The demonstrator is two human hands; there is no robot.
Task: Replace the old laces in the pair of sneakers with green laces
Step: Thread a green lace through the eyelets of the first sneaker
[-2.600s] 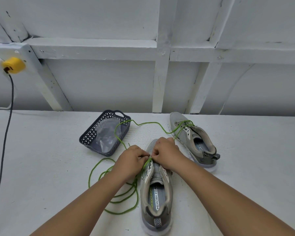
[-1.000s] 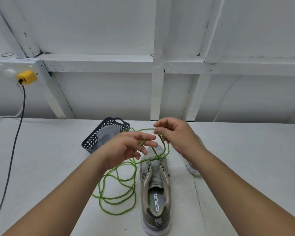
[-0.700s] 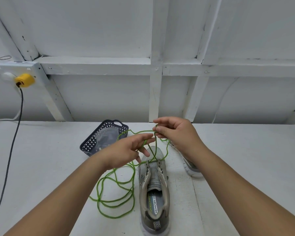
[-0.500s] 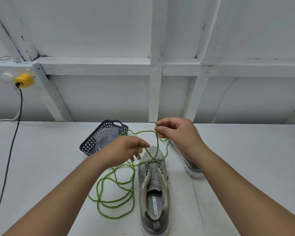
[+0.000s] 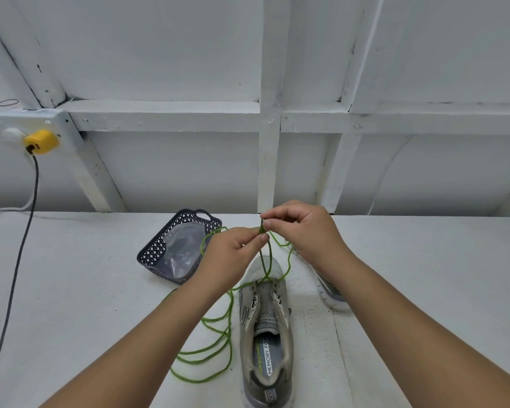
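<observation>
Now my left hand [image 5: 233, 248] and right hand [image 5: 304, 231] both pinch the green lace [image 5: 227, 343] up above the gray shoe [image 5: 265, 334] on the white table [image 5: 71, 290]. Lace loops lie beside the shoe.

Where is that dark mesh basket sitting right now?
The basket sits on the white table, left of centre in the head view, just beyond the left hand and left of the near sneaker.
</observation>
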